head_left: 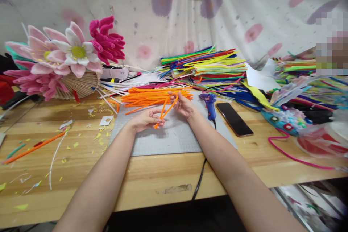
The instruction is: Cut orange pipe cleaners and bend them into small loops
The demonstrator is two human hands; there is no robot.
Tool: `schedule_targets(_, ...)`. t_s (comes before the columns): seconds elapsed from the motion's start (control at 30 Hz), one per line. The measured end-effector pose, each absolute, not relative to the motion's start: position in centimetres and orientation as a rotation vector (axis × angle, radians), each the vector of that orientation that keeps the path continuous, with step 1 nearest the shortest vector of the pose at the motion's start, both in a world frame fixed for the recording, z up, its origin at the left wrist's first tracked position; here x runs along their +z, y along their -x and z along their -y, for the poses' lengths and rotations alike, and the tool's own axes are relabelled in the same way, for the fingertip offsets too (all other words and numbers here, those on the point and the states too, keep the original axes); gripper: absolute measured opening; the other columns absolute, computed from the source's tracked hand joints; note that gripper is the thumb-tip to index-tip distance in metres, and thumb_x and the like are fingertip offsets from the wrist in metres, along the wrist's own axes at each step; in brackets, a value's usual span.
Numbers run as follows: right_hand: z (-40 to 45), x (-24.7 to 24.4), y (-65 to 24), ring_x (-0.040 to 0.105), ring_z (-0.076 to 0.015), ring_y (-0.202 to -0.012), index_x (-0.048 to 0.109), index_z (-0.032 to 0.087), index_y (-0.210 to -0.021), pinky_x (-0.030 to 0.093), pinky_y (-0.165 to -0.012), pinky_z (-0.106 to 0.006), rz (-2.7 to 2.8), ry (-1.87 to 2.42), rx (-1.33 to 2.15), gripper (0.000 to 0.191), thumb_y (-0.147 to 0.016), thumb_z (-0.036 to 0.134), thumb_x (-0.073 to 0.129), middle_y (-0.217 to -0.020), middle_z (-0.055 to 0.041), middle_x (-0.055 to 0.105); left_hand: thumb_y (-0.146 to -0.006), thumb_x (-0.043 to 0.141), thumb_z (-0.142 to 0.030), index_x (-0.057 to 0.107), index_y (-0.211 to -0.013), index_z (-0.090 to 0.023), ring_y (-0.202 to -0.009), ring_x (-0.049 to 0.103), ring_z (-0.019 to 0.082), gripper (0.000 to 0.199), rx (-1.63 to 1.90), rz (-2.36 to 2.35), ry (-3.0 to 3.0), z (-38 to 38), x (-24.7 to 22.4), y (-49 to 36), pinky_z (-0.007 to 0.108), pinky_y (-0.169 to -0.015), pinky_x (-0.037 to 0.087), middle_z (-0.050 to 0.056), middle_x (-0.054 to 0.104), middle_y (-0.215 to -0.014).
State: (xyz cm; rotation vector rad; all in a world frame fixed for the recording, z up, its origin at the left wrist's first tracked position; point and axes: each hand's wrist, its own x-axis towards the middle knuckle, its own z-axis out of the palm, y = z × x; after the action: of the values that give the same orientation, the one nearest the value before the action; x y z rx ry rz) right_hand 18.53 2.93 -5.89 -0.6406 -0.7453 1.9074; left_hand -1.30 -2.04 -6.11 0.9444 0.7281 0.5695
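Note:
An orange pipe cleaner, bent into a narrow loop, is held up between my two hands above a grey cutting mat. My left hand pinches its lower end, where the strands come together. Around the upper bend, the fingers of my right hand are closed. Just behind my hands lies a thick bundle of orange pipe cleaners, partly covered by my right hand. A blue glue gun rests to the right of that hand, its black cord running toward the front edge.
A phone lies right of the mat. Piles of coloured pipe cleaners fill the back. Pink and white fuzzy flowers stand at left. Yellow scraps and a long orange pipe cleaner lie on the wooden table. A plastic tub is at right.

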Motion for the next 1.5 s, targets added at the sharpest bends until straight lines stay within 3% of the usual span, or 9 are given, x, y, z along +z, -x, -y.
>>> schedule_targets(0.1, -2.8, -5.6, -18.5, 0.051, -0.0032, -0.060, 0.063, 0.015, -0.087, 0.046, -0.053, -0.008, 0.687, 0.615, 1.930, 0.014, -0.083, 0.022, 0.051, -0.070, 0.0008, 0.055, -0.061, 0.073, -0.012, 0.051, -0.117, -0.015, -0.062, 0.064, 0.013, 0.060, 0.581, -0.741, -0.928, 2.1, -6.1, 1.2, 0.020, -0.053, 0.045, 0.008, 0.069, -0.076)
schedule_targets(0.2, -2.7, -5.4, -18.4, 0.049, -0.0023, -0.052, 0.063, 0.015, -0.085, 0.044, -0.048, -0.008, 0.638, 0.657, 1.919, 0.014, -0.084, 0.018, 0.049, -0.067, 0.0016, 0.056, -0.061, 0.073, -0.010, 0.051, -0.117, -0.015, -0.062, 0.064, 0.013, 0.060, 0.572, -0.749, -0.919, 2.1, -5.9, 1.2, 0.020, -0.053, 0.045, 0.008, 0.069, -0.077)
schedule_targets(0.4, -3.2, -5.7, -18.2, 0.040, -0.0009, -0.044, 0.062, 0.016, -0.077, 0.041, -0.041, -0.009, 0.661, 0.691, 1.844, 0.004, -0.076, 0.020, 0.060, -0.065, 0.0032, 0.056, -0.064, 0.072, -0.011, 0.052, -0.114, -0.014, -0.060, 0.063, 0.012, 0.054, 0.565, -0.721, -0.912, 2.4, -5.4, 1.2, 0.018, -0.051, 0.044, 0.006, 0.068, -0.071)
schedule_targets(0.53, -3.5, -6.2, -18.2, 0.039, -0.0012, -0.044, 0.062, 0.018, -0.076, 0.040, -0.040, -0.010, 0.763, 0.688, 1.770, 0.008, -0.071, 0.023, 0.066, -0.064, 0.0038, 0.054, -0.063, 0.072, -0.011, 0.052, -0.114, -0.013, -0.059, 0.062, 0.011, 0.055, 0.567, -0.737, -0.911, 2.5, -5.1, 1.1, 0.017, -0.050, 0.045, 0.005, 0.067, -0.070)
schedule_targets(0.97, -4.0, -6.9, -18.2, 0.033, -0.0025, -0.041, 0.058, 0.016, -0.067, 0.030, -0.036, -0.015, 0.763, 0.780, 1.665, 0.008, -0.066, 0.022, 0.063, -0.054, 0.0040, 0.048, -0.062, 0.073, -0.013, 0.049, -0.117, -0.014, -0.065, 0.065, 0.015, 0.061, 0.532, -0.793, -0.962, 2.5, -5.3, 0.8, 0.022, -0.057, 0.047, 0.009, 0.069, -0.078)
schedule_targets(1.13, -3.7, -5.9, -18.5, 0.040, -0.0032, -0.045, 0.058, 0.017, -0.082, 0.034, -0.041, -0.015, 0.951, 0.954, 1.591, 0.018, -0.070, 0.029, 0.064, -0.059, 0.0043, 0.051, -0.061, 0.074, -0.019, 0.049, -0.115, -0.013, -0.069, 0.065, 0.016, 0.060, 0.704, -0.891, -1.063, 2.4, -5.6, 0.7, 0.023, -0.055, 0.048, 0.010, 0.069, -0.082)
schedule_targets(1.27, -2.2, -3.7, -20.2, 0.048, -0.0045, -0.049, 0.055, 0.017, -0.091, 0.045, -0.050, -0.020, 1.267, 1.227, 1.534, 0.028, -0.074, 0.038, 0.062, -0.072, 0.0006, 0.058, -0.070, 0.064, -0.027, 0.054, -0.113, -0.012, -0.068, 0.064, 0.016, 0.046, 0.830, -1.154, -1.435, 2.1, -6.6, 0.1, 0.022, -0.048, 0.044, 0.009, 0.068, -0.081)
schedule_targets(1.4, 0.6, -1.4, -24.5, 0.058, -0.0092, -0.063, 0.061, 0.015, -0.090, 0.048, -0.059, -0.022, 1.841, 1.312, 1.590, 0.037, -0.066, 0.043, 0.067, -0.089, -0.0057, 0.062, -0.075, 0.056, -0.034, 0.061, -0.105, -0.016, -0.065, 0.060, 0.014, 0.035, 0.860, -1.378, -1.911, 2.1, -7.3, -0.5, 0.026, -0.059, 0.045, 0.005, 0.067, -0.080)
schedule_targets(1.5, 2.5, -0.4, -29.3, 0.059, -0.0117, -0.066, 0.063, 0.014, -0.088, 0.047, -0.058, -0.023, 2.006, 1.475, 1.651, 0.040, -0.067, 0.049, 0.063, -0.085, -0.0065, 0.064, -0.077, 0.052, -0.038, 0.061, -0.107, -0.019, -0.069, 0.058, 0.014, 0.036, 0.950, -1.635, -1.993, 2.3, -7.3, -0.6, 0.027, -0.064, 0.044, 0.004, 0.066, -0.090)
